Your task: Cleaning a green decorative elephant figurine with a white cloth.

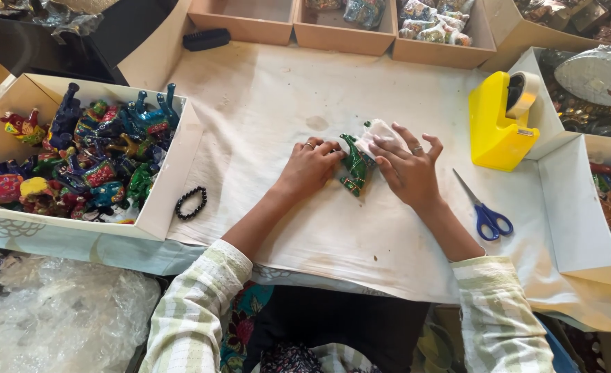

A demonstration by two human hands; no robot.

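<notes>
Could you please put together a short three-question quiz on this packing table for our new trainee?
1. True or false: the left hand and the right hand both rest on the green figurine.
2. Which lies nearest the right hand? A) black bead bracelet B) blue-handled scissors C) black brush
3. What colour is the tape dispenser?

Key
1. True; the figurine lies on the cloth-covered table, partly covered by white wrapping.
2. B.
3. Yellow.
</notes>
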